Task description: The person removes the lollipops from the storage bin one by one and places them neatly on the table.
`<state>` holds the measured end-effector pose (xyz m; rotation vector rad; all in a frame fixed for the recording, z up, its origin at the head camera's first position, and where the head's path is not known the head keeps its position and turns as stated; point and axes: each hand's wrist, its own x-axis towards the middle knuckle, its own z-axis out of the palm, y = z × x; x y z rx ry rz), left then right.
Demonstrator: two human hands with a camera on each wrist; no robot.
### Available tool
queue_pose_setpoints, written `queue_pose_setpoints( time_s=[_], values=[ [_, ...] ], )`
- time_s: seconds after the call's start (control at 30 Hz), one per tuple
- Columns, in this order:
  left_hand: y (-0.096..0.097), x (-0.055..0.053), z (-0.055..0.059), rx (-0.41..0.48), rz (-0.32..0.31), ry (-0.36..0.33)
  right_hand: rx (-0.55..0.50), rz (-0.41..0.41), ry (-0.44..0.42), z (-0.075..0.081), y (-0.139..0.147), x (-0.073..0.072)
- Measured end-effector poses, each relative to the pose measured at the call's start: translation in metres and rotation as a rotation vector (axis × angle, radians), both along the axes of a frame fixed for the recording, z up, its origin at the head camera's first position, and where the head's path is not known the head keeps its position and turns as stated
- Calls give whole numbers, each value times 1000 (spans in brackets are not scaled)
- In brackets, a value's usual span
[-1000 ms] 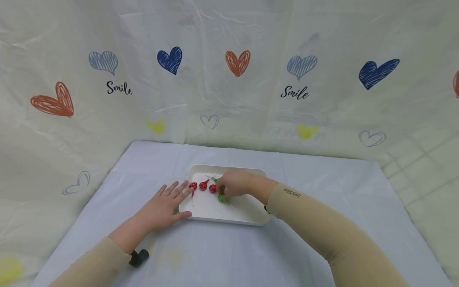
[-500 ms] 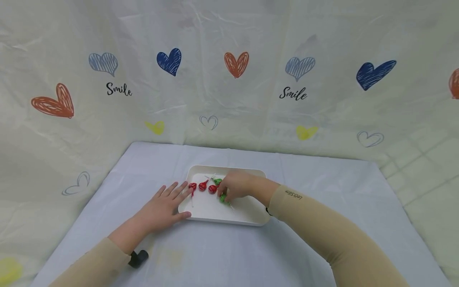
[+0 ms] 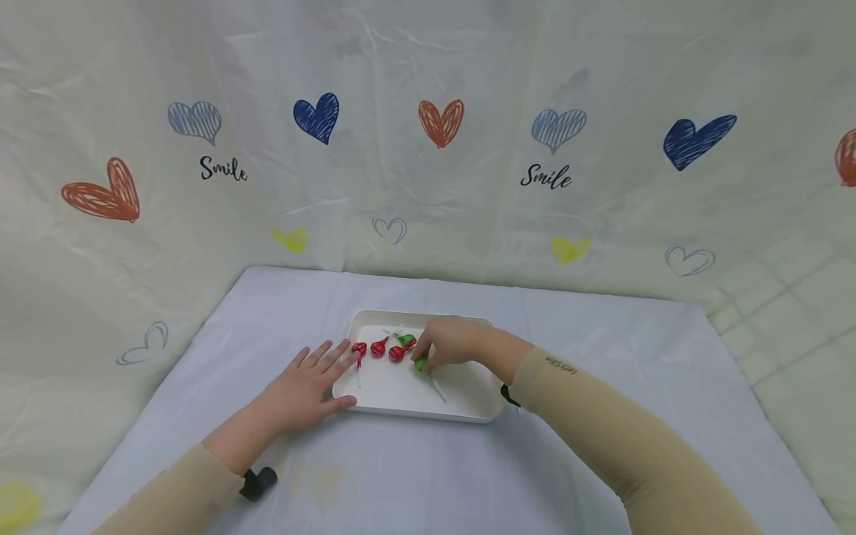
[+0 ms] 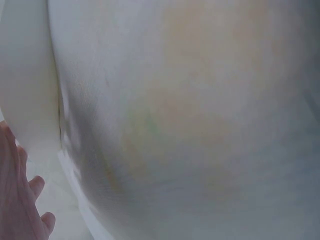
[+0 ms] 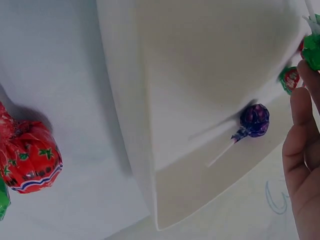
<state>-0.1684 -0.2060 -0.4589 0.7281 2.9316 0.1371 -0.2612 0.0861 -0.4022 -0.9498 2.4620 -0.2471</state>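
Note:
In the head view, a white tray (image 3: 391, 392) lies on the table with wrapped lollipops in it. My right hand (image 3: 449, 343) pinches a green lollipop (image 3: 420, 364) by its wrapped head, its white stick pointing toward the front. That green lollipop (image 5: 312, 51) is cut off by the frame edge in the right wrist view. Left of it lie red lollipops (image 3: 378, 348) and another green lollipop (image 3: 406, 339). My left hand (image 3: 304, 394) rests with spread, straight fingers at the tray's left edge, by a red lollipop (image 3: 359, 349).
The right wrist view shows a purple lollipop (image 5: 255, 120) inside the tray. Outside the tray wall, a red lollipop (image 5: 32, 157) and a partly visible green one (image 5: 3, 200) appear. A curtain with printed hearts (image 3: 441, 122) hangs behind the table (image 3: 414, 475).
My right hand has shifted slightly right with the green lollipop, whose stick now shows more fully. The other green lollipop is more visible. My left hand stays in place.

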Motion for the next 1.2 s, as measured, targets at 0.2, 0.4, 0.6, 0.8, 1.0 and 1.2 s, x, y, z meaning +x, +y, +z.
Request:
queue_pose_setpoints(
  time_s=[0.2,0.4,0.6,0.8,1.0,1.2],
  values=[
    [-1,0,1,4,1,-2,-40,-21,24,6,8,-2],
    [0,0,1,-2,-1,6,-96,-71,37,12,21,-1],
    [0,0,0,-4,-1,7,-144,-127,39,19,39,-1],
    [-1,0,1,-11,-10,14,-199,-195,52,21,63,-1],
    [-1,0,1,-13,-8,4,-218,-259,54,29,89,8],
    [-1,0,0,-9,-8,10,-231,-317,80,29,127,17]
  ],
)
